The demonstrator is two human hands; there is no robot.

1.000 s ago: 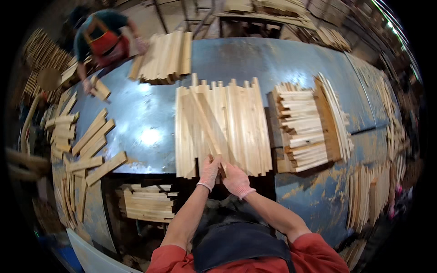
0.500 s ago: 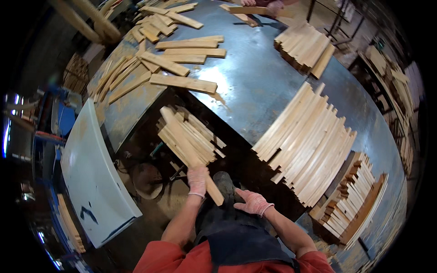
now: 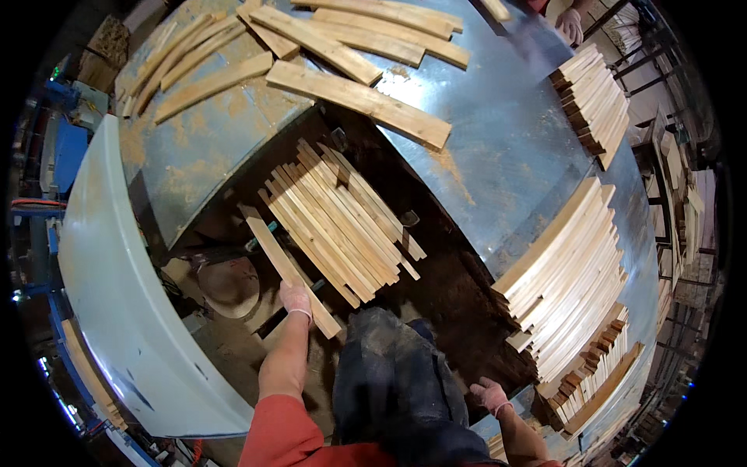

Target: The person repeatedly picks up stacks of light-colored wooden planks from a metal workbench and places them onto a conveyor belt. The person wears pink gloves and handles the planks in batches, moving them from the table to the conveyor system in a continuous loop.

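Note:
My left hand (image 3: 296,300), in a pinkish work glove, is closed round a long wooden slat (image 3: 268,247). The slat lies slantwise along the left side of a row of similar slats (image 3: 334,226), low in the gap between the metal tabletops. My right hand (image 3: 490,395), gloved alike, hangs to the right of my legs by the lower end of the right-hand bench. Its fingers look loosely spread and nothing shows in them. Closest to it are a large row of slats (image 3: 572,272) and a smaller stack of short pieces (image 3: 595,366).
Loose boards (image 3: 362,101) lie scattered on the metal table (image 3: 498,179) ahead. Another stack of slats (image 3: 595,101) stands far right, near another person's hand (image 3: 570,26). A pale curved panel (image 3: 132,311) rises at my left, with a round stool-like disc (image 3: 228,286) beside it.
My left hand has brought its slat from across the row to the row's left side. My right hand has moved right, away from my legs. The whole view has shifted.

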